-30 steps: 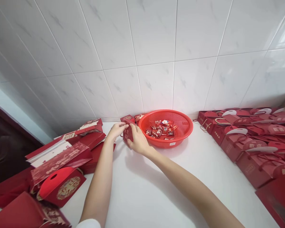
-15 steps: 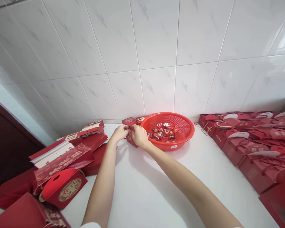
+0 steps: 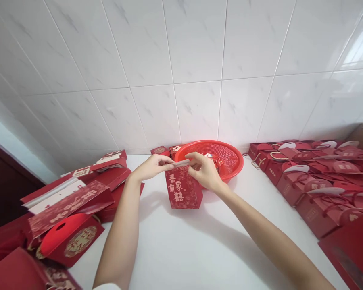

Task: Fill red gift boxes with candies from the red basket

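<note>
A red paper gift box [image 3: 184, 189] with pale Chinese characters stands upright on the white table in front of the basket. My left hand [image 3: 151, 166] pinches the left end of its pale top edge, fingers closed. On the right end of that edge, my right hand [image 3: 204, 171] grips with thumb and fingers. Just behind is a smaller dark red box [image 3: 160, 150] with a gold emblem on top. Wrapped candies [image 3: 214, 158] lie in the red plastic basket [image 3: 236, 161], partly hidden by my right hand.
Flattened and folded red boxes [image 3: 75, 201] are heaped on the left. Rows of assembled red boxes with handles [image 3: 311, 189] fill the right side. A tiled wall [image 3: 196, 108] rises behind the white table [image 3: 175, 249].
My hands have left the small emblem box and come nearer to me, the right one also moving right. They now hold the lettered gift box, which did not show before.
</note>
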Tool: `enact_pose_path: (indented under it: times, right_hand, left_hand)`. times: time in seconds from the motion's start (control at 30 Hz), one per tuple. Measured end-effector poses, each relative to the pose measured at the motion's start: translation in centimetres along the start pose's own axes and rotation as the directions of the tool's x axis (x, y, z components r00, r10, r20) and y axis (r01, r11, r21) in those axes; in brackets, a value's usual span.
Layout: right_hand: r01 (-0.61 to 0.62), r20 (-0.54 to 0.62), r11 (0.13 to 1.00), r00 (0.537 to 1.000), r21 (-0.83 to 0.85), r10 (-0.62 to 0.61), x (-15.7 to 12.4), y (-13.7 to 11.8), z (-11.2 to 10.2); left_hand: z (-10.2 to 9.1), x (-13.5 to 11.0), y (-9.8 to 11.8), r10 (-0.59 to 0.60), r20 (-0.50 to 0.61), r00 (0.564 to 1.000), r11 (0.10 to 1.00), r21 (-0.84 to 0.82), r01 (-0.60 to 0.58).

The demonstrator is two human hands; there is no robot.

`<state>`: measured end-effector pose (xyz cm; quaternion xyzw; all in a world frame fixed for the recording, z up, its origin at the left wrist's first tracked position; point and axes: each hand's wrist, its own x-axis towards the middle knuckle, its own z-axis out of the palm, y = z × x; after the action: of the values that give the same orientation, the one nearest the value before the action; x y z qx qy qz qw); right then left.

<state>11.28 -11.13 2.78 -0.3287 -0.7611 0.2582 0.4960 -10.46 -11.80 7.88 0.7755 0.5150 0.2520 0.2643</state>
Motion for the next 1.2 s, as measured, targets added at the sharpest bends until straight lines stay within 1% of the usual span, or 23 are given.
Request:
enact_pose_path:
  times: [0.1,0.13,0.2,0.27,0.3,0.33,0.37,0.43,0.47,0.53,0.6,0.67,0.73,0.8,0.87,0.93,1.0,1.03,1.07,1.1,1.13,1.17,1.2]
  right_hand:
    - [0.099,0.135,0.993,0.987,-0.063,-0.09,-0.6,0.6,-2.4]
    - [0.122,0.19,0.989,0.976,-0.087,-0.104,-0.8,0.7,-3.2]
    - [0.147,0.329,0.981,0.939,-0.126,-0.098,-1.0,0.7,-4.8]
    - [0.131,0.474,0.983,0.879,-0.128,-0.055,-1.0,0.7,-6.2]
    - [0.102,0.518,0.988,0.855,-0.118,-0.026,-0.9,0.7,-6.9]
    - [0.059,0.523,0.993,0.852,-0.102,0.003,-0.7,0.9,-7.6]
    - [0.004,0.487,0.997,0.873,-0.083,0.037,-0.4,1.2,-8.2]
    - [-0.116,0.322,0.992,0.939,-0.039,0.123,0.1,2.2,-8.9]
    - [-0.17,0.229,0.985,0.959,-0.018,0.169,0.4,2.9,-9.1]
    - [-0.252,0.104,0.968,0.963,0.015,0.249,0.8,4.3,-9.0]
    - [-0.297,0.083,0.954,0.952,0.042,0.293,0.9,5.6,-8.6]
    - [-0.31,0.134,0.947,0.945,0.082,0.297,0.9,6.5,-7.9]
    - [-0.301,0.196,0.948,0.941,0.105,0.277,0.9,6.9,-7.4]
    - [-0.283,0.208,0.955,0.943,0.093,0.259,1.2,7.0,-7.1]
    - [-0.272,0.175,0.96,0.95,0.058,0.259,1.6,7.2,-7.0]
    - [-0.315,0.115,0.949,0.944,0.021,0.31,2.0,7.5,-6.9]
    - [-0.396,0.053,0.918,0.917,-0.014,0.396,2.2,8.0,-6.8]
    - [-0.433,0.023,0.901,0.901,-0.028,0.434,2.3,8.3,-6.8]
    - [-0.46,-0.003,0.887,0.888,-0.041,0.461,2.2,8.6,-6.8]
    - [-0.477,-0.021,0.877,0.879,-0.052,0.476,2.2,8.8,-6.7]
    - [-0.487,-0.033,0.871,0.873,-0.06,0.486,2.1,9.0,-6.7]
    - [-0.498,-0.043,0.865,0.867,-0.068,0.496,2.0,9.1,-6.7]
    - [-0.508,-0.048,0.858,0.861,-0.077,0.506,1.9,9.2,-6.7]
  left_hand:
    - [0.4,0.0,1.1,0.054,0.037,0.998,0.997,-0.063,-0.052]
    - [0.5,0.0,1.3,0.073,0.073,0.995,0.994,-0.09,-0.066]
    - [0.7,-0.1,1.8,0.099,0.19,0.977,0.99,-0.121,-0.077]
    - [1.1,-0.2,2.3,0.109,0.343,0.933,0.99,-0.121,-0.071]
    - [1.3,-0.2,2.5,0.112,0.414,0.903,0.991,-0.117,-0.069]
    - [1.6,-0.3,2.8,0.115,0.472,0.874,0.991,-0.116,-0.068]
    - [1.9,-0.4,3.1,0.121,0.514,0.849,0.99,-0.123,-0.066]
    - [2.5,-0.5,3.5,0.136,0.567,0.812,0.987,-0.146,-0.064]
    - [2.7,-0.5,3.6,0.142,0.579,0.803,0.986,-0.152,-0.065]
    - [3.1,-0.3,3.7,0.148,0.574,0.805,0.986,-0.151,-0.073]
    - [3.3,-0.1,3.6,0.158,0.525,0.837,0.985,-0.142,-0.097]
    - [3.4,0.2,3.4,0.172,0.464,0.869,0.983,-0.138,-0.121]
    - [3.4,0.4,3.1,0.184,0.435,0.881,0.981,-0.143,-0.134]
    - [3.6,0.5,3.0,0.185,0.423,0.887,0.979,-0.154,-0.13]
    - [3.9,0.8,2.7,0.179,0.365,0.914,0.976,-0.183,-0.118]
    - [4.3,1.4,2.4,0.154,0.252,0.955,0.972,-0.213,-0.101]
    - [4.8,2.9,1.9,0.115,0.159,0.981,0.978,-0.193,-0.084]
    - [5.0,3.9,1.5,0.087,0.147,0.985,0.988,-0.143,-0.066]
    - [5.2,5.2,1.2,0.049,0.175,0.983,0.997,-0.063,-0.039]
    - [5.4,6.5,0.9,-0.01,0.231,0.973,0.999,0.038,0.001]
    - [5.7,8.0,0.6,-0.092,0.318,0.944,0.987,0.154,0.044]
    - [6.0,9.4,0.4,-0.17,0.415,0.894,0.967,0.247,0.069]
    - [6.4,10.8,0.1,-0.202,0.472,0.858,0.957,0.282,0.07]
